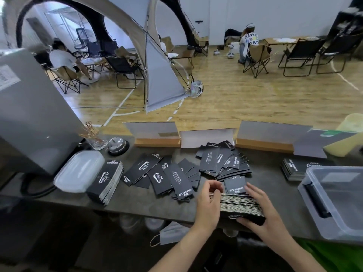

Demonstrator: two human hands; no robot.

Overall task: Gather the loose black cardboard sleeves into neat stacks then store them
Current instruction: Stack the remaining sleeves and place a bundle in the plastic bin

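At the counter's (137,205) near edge, both hands grip a stack (239,205). The left hand (208,203) curls round its left end. The right hand (261,210) pinches the right end, thumb on the near face, fingers over the far side. Just beyond, loose sleeves (169,174) lie scattered. A left stack (106,182) leans by a lid (78,171). A right stack (294,169) sits behind the bin (345,209). A bell (117,145) stands farthest.

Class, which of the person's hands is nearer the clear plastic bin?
Right. The right hand grips the sleeve stack at the end facing the bin; the left hand holds the opposite end.
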